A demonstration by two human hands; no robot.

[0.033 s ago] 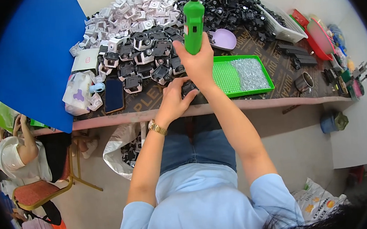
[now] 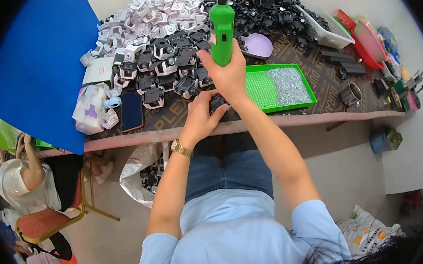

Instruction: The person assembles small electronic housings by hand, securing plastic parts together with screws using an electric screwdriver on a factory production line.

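Note:
My right hand (image 2: 232,78) is wrapped round a green electric screwdriver (image 2: 222,34), its cord running up out of view. The driver's lower end is hidden behind the hand. Close beneath it, at the table's near side, my left hand (image 2: 202,112) holds a small black part (image 2: 217,101) between thumb and fingers. Much of that part is covered, so I cannot tell whether the bit touches it. Beyond the left hand stand rows of black-and-white units (image 2: 167,80). To the right of my right wrist lies a green tray (image 2: 289,108) with small silvery screws (image 2: 291,83) in it.
White housings (image 2: 155,22) and black parts (image 2: 256,7) are heaped at the back. A purple scoop (image 2: 258,46), a white basket (image 2: 330,34) and a metal cup (image 2: 350,94) lie rightward. Leftward are a phone (image 2: 131,111) and a blue panel (image 2: 33,71), with a seated person (image 2: 24,179) beyond.
My right hand and the green electric screwdriver have shifted very slightly down and left. My left hand stays on the black part.

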